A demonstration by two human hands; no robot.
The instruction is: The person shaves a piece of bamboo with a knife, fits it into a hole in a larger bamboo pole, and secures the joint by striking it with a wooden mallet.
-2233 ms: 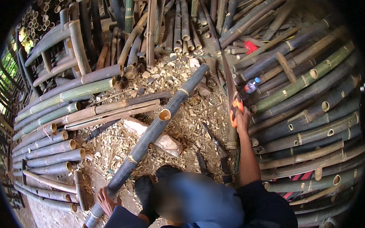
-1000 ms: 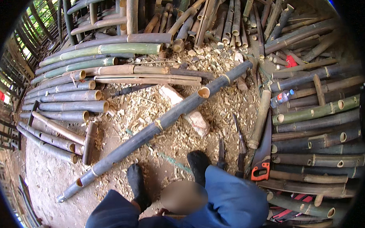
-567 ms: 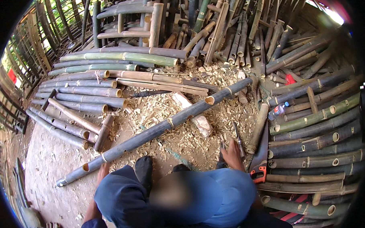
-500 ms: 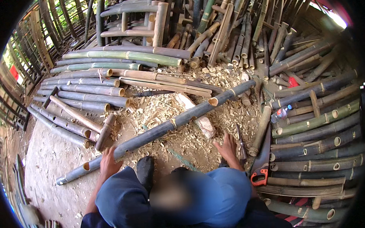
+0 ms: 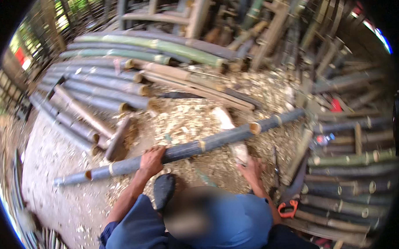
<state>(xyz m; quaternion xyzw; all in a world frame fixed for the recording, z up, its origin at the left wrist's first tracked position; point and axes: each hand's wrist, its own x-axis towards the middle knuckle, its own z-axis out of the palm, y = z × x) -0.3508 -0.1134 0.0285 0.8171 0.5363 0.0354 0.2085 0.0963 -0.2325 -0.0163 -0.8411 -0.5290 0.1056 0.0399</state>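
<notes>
A long dark bamboo pole (image 5: 187, 149) with notched holes lies slantwise in front of me, its right end farther off. My left hand (image 5: 152, 161) is wrapped over it, left of its middle. Under the pole lies a whitish elongated block (image 5: 239, 152). My right hand (image 5: 253, 170) is at the block's near end, thumb and fingers closed around it, though blur softens the fingertips. To the right of that hand a slim dark tool (image 5: 276, 165) lies on the ground. An orange-handled saw (image 5: 288, 208) is by my right forearm.
Wood chips (image 5: 182, 125) cover the ground beyond the pole. Dark bamboo lengths (image 5: 106, 86) lie at the left, near a mallet-like bamboo piece (image 5: 118, 139). More bamboo (image 5: 350, 176) is stacked at the right with a plastic bottle (image 5: 322, 140). A bamboo frame (image 5: 160, 18) stands at the back.
My left hand has shifted rightward along the pole from near its left hole. My right hand has moved left from open ground to the block's near end. The view has shifted and blurred.
</notes>
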